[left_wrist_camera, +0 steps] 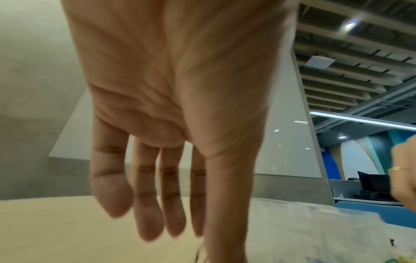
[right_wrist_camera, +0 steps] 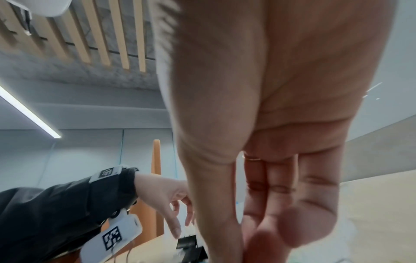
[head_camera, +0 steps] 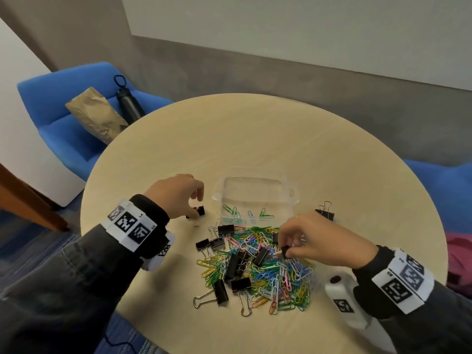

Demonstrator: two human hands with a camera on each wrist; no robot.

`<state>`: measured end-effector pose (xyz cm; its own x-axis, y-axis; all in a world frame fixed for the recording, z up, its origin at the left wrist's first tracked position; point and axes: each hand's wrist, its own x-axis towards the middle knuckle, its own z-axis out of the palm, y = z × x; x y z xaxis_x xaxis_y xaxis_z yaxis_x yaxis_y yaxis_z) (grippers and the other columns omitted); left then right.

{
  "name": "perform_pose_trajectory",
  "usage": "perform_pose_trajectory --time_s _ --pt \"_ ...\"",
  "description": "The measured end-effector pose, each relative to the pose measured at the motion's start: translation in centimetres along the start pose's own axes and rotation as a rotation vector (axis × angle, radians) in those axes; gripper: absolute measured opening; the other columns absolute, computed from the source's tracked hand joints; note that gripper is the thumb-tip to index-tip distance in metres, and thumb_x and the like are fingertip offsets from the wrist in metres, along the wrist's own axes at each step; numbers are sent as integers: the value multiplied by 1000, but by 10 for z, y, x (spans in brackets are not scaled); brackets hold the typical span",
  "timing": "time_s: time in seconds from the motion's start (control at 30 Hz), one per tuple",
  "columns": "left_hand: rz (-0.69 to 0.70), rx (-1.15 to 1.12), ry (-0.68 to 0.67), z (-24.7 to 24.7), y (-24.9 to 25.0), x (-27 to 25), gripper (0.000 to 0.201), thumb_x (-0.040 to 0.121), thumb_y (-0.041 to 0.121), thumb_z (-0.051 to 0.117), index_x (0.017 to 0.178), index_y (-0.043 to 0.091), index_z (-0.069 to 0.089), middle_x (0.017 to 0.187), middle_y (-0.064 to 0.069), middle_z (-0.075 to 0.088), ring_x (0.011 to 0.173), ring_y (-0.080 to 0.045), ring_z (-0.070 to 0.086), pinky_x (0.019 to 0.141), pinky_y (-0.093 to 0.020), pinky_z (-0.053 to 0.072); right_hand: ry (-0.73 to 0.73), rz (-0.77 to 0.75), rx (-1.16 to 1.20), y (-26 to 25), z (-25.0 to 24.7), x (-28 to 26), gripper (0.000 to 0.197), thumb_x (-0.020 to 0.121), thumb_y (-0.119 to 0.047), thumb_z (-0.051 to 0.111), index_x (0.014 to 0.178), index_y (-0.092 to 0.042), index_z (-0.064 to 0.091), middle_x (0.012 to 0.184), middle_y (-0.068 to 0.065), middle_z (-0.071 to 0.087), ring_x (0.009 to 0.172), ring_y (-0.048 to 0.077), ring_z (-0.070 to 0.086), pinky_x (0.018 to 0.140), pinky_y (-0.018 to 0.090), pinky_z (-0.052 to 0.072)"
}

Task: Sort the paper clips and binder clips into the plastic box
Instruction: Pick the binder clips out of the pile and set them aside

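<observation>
A clear plastic box stands mid-table with several coloured paper clips inside. In front of it lies a mixed pile of paper clips and black binder clips. My right hand pinches a small black binder clip at the pile's far right. My left hand hangs left of the box with its fingers straight. Its thumb reaches down to a black binder clip lying on the table, also seen under that hand in the right wrist view. Another binder clip lies right of the box.
The round light wooden table is bare behind the box. A blue chair at the far left holds a brown paper bag and a black bottle. Another blue seat stands at the right.
</observation>
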<state>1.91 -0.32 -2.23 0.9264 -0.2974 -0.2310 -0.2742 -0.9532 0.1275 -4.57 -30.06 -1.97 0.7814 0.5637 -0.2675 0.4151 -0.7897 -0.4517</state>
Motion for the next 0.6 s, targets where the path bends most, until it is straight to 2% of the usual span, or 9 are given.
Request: perform_pose_trajectory --time_s 0.1,0.2,0.27,0.33,0.4,0.5,0.6 --pt "43 32 62 -10 14 -10 29 75 38 75 92 26 54 87 11 49 80 -12 50 58 -25 34 136 12 48 7 -14 -4 8 78 -23 74 79 -26 67 68 -14 62 69 7 63 64 17 47" --pt "57 -48 -56 -13 35 -19 28 73 40 77 84 27 56 73 14 57 71 -9 56 56 -25 38 245 102 49 21 -26 -8 7 77 -20 74 78 -22 68 66 -11 64 62 4 60 56 14 43" --pt "52 1 -163 -7 47 -24 30 72 43 77 89 27 59 79 13 61 78 -12 60 61 -27 42 245 218 -32 38 -31 -11 7 75 -18 74 76 -20 67 67 -8 65 59 2 57 52 14 39" --pt "29 105 -230 2 54 -27 39 71 46 77 99 25 60 92 8 64 87 -17 62 65 -28 43 210 370 -102 55 -34 -14 8 73 -14 72 74 -18 66 72 -2 66 63 4 57 54 16 38" --pt "4 196 -269 9 56 -26 47 71 46 77 106 20 61 102 1 65 93 -22 63 70 -30 47 174 503 -100 69 -35 -18 11 73 -9 72 72 -17 65 75 2 66 67 12 61 58 22 45" --pt "-19 237 -299 13 55 -25 49 72 42 78 110 14 61 108 -5 64 94 -26 63 73 -32 48 122 627 -72 76 -34 -20 13 75 -5 72 73 -15 64 81 4 65 71 19 66 71 32 57" --pt "-26 229 -291 13 56 -25 40 75 35 77 107 15 64 108 -5 65 93 -25 63 68 -29 46 102 671 -65 77 -30 -18 13 77 -8 72 80 -16 62 88 5 63 73 19 66 72 31 57"
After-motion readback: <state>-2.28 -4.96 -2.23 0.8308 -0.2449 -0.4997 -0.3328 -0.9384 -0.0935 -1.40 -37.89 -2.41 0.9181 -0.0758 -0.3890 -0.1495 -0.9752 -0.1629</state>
